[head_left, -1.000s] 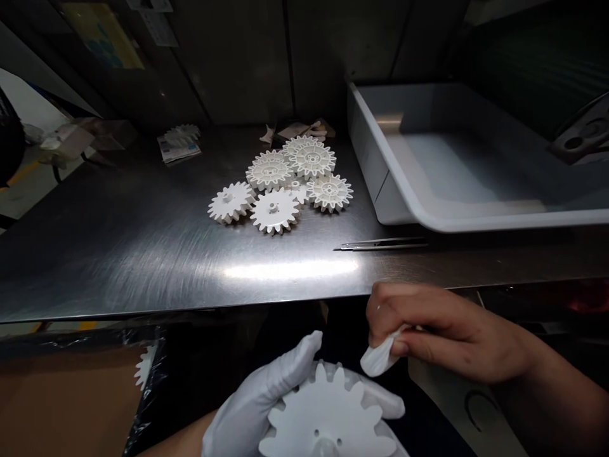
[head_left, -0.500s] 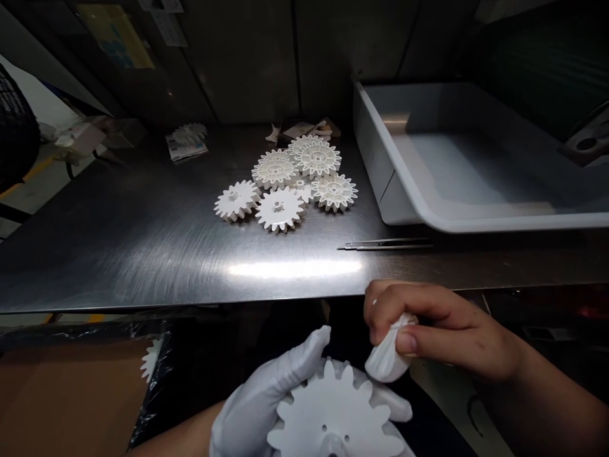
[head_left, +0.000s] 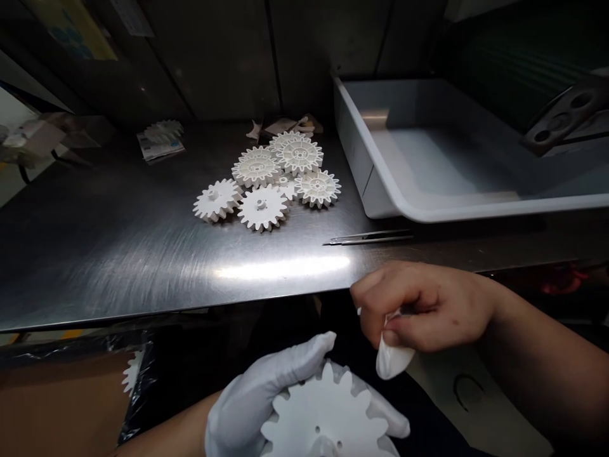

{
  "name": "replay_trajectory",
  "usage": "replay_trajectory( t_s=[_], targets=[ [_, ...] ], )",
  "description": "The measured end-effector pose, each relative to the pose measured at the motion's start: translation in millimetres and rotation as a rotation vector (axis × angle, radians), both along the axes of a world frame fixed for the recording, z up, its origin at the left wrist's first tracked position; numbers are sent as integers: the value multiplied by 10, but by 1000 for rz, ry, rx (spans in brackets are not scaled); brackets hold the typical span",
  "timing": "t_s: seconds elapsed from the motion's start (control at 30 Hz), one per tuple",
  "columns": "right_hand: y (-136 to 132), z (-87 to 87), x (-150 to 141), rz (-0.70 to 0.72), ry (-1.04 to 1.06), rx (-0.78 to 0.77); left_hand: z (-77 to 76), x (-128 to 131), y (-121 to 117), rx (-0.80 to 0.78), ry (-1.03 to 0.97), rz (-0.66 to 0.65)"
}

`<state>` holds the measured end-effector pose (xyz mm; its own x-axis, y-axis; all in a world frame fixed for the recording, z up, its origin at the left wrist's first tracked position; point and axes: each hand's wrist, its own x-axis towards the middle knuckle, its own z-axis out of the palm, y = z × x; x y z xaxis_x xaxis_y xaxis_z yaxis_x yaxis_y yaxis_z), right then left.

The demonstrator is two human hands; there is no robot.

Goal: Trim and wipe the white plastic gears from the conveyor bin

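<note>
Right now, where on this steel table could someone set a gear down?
Bare steel of the table lies left of the white plastic gears and between them and the front edge. A narrower strip runs between the gears and the white tray, down to the tweezers. The gears themselves crowd the middle.

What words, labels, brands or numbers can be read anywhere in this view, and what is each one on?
Yellow poster with blue shapes on the dark wall: any print is too blurred to read.
White paper label on the dark wall: too small and blurred to read.
Printed paper slip on the steel table: too small to read.
No word, brand or number can be read.
</note>
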<state>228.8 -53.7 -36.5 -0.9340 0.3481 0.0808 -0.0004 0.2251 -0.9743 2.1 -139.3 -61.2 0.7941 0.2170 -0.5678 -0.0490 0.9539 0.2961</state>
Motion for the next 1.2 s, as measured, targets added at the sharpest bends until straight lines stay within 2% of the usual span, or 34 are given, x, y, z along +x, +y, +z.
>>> replay_trajectory(
  t_s=[0.07, 0.17, 0.33, 0.5, 0.63, 0.83, 0.9, 1.0, 1.07, 1.13, 1.2],
  targets=[
    [-22, 15, -28, -58, 22, -4, -24, 16, -13, -30, -73, 19],
    [-58, 12, -113, -53, 78, -19, -46, 38, -15, -38, -199, 81],
    [-74, 20, -52, 60, 26, -2, -35, 4, 8, 4, -137, 20],
    [-34, 29, 58, -183, 62, 44, -37, 2, -3, -29, -119, 2],
    [-58, -73, -70, -129, 188, 84, -43, 52, 6, -28, -182, 45],
    [-228, -213, -156, -218, 325, 118, -61, 27, -21, 28, -182, 65],
    [-263, -197, -79, -205, 262, 187, -64, 13, -38, 16, -216, 67],
    [-293, -131, 74, -189, 60, 272, -52, -3, -39, 33, -219, 62],
    [-315, -87, 144, -298, 12, 249, -46, -8, -26, 45, -180, 48],
    [-338, -54, 156, -402, 57, 185, -51, -4, -14, 16, -156, 42],
    [-351, -34, 114, -399, 84, 142, -65, 8, -8, -11, -141, 51]
  ],
)
